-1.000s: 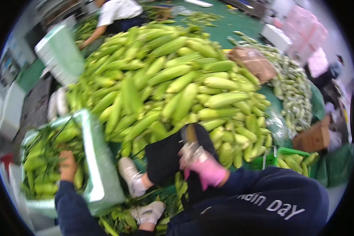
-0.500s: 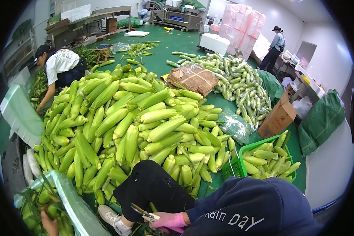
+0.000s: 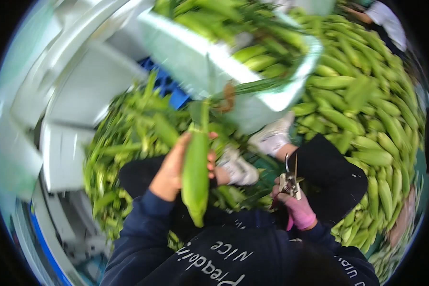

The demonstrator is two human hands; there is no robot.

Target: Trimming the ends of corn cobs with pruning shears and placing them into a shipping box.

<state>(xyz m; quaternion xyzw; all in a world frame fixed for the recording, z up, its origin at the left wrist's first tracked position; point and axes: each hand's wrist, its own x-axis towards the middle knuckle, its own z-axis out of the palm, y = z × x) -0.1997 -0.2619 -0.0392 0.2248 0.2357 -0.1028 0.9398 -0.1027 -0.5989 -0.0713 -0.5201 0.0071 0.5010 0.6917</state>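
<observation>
My bare left hand [image 3: 170,167] is closed around a green ear of corn [image 3: 195,181], still in its husk. Its narrow end points down toward my body, and the stalk and long leaves stick up toward the bin. In a pink glove, my right hand [image 3: 300,210] grips a pair of pruning shears [image 3: 290,183], whose curved blades stand apart and point away from me. A gap lies between the shears and the corn. Beyond both hands, a pale plastic-lined bin [image 3: 200,62] holds more leafy ears, somewhat blurred.
A large corn pile [image 3: 362,128] rises on the right. Cut leaves and stalks [image 3: 124,148] lie heaped at left, beside white foam boxes [image 3: 69,152] and a blue plastic crate [image 3: 169,86]. My shoes [image 3: 238,167] rest between. Another person [image 3: 388,24] is at far right.
My view has swung left and down, bringing the bin ahead of me. My left hand has come out of the bin with an ear of corn. The right hand keeps hold of the shears.
</observation>
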